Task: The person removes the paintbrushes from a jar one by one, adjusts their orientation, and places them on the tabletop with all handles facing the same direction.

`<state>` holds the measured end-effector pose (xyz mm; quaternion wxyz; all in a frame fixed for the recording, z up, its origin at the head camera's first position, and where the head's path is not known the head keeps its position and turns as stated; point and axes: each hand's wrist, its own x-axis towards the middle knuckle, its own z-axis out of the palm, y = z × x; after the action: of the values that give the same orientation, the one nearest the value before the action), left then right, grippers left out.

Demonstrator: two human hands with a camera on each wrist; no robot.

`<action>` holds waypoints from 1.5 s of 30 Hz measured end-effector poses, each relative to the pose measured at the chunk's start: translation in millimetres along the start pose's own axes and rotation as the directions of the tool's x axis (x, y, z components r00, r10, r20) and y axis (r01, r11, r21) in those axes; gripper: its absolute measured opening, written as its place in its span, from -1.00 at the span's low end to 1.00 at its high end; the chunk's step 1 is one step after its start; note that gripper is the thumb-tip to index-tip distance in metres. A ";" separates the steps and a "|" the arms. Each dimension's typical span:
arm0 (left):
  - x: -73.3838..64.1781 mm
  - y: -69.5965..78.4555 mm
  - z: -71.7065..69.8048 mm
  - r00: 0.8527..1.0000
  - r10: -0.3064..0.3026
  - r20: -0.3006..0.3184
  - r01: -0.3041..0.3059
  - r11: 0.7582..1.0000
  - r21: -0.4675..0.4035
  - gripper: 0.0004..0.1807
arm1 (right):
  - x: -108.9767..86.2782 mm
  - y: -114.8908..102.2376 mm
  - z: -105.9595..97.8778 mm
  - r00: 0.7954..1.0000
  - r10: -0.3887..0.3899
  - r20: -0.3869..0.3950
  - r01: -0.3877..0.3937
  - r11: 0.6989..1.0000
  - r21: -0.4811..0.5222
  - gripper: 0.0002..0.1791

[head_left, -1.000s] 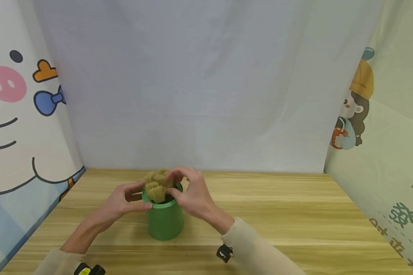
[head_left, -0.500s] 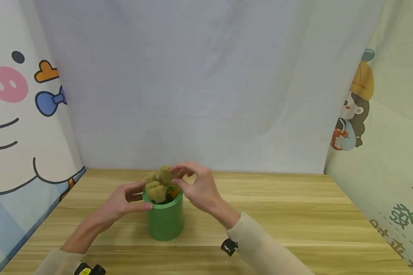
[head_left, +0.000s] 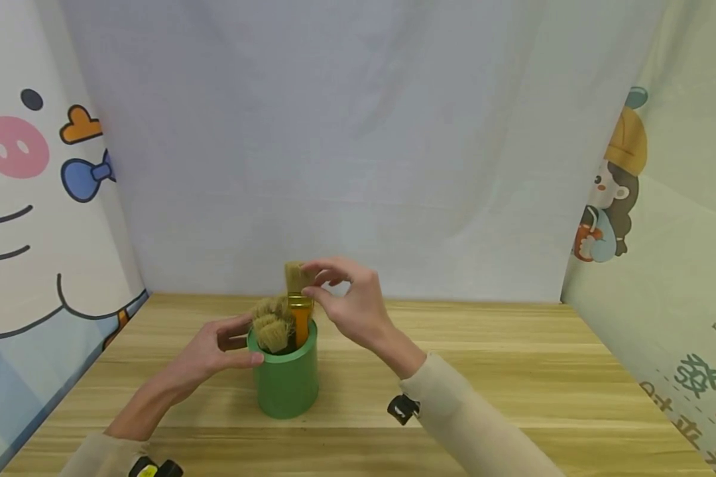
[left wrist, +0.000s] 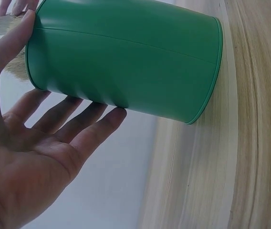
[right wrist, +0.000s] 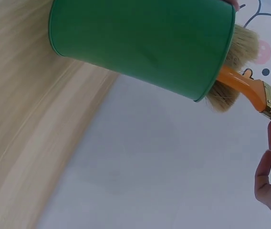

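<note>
A green cylindrical pot (head_left: 286,387) stands upright on the table, with the tan bristles of other brushes (head_left: 272,333) poking above its rim. My left hand (head_left: 215,348) holds the pot from the left; in the left wrist view its thumb lies at the rim and its fingertips touch the side. A paintbrush (head_left: 301,324), bristles up, is pinched by my right hand (head_left: 352,301) near its bristle end. Its orange handle (right wrist: 243,85) runs down inside the pot, so the lower end is hidden.
The wooden table (head_left: 477,384) spreads out around the pot. A pale grey cloth (head_left: 346,146) hangs along its back edge. Printed cartoon cloths flank it, one at the left (head_left: 48,265) and one at the right (head_left: 668,218).
My right hand has moved up and slightly right, drawing the paintbrush higher, so its metal band and orange handle now show above the rim. The left hand and pot stay in place.
</note>
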<state>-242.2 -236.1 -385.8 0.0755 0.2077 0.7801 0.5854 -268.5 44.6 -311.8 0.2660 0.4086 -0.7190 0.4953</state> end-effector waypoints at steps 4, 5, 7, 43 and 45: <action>-0.2 1.5 0.2 1.000 -0.004 -0.004 0.004 1.000 0.004 0.02 | 8.2 -2.8 -6.3 1.000 -0.028 -0.007 0.028 0.999 0.019 -0.71; -0.2 1.8 0.2 1.000 -0.008 -0.005 0.008 1.000 0.006 0.02 | 10.3 -3.5 -8.0 0.999 -0.033 -0.007 0.033 0.999 0.025 -0.70; 0.1 2.3 0.0 1.000 -0.017 -0.004 0.018 1.000 0.007 0.02 | 14.5 -5.4 -11.7 0.999 -0.046 -0.008 0.047 0.998 0.035 -0.70; -0.8 1.9 0.1 0.999 -0.051 0.008 0.052 0.998 -0.020 0.05 | 0.3 9.2 -91.5 0.952 0.306 0.001 -0.303 0.942 0.145 -0.70; -0.6 2.0 0.0 0.999 -0.049 0.008 0.049 0.999 -0.023 0.05 | -7.7 15.3 -92.7 0.937 0.349 0.014 -0.348 0.926 0.145 -0.70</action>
<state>-241.2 -235.8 -384.0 0.0950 0.1896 0.7779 0.5915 -279.6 136.0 -291.4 0.1477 0.2896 -0.7405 0.5882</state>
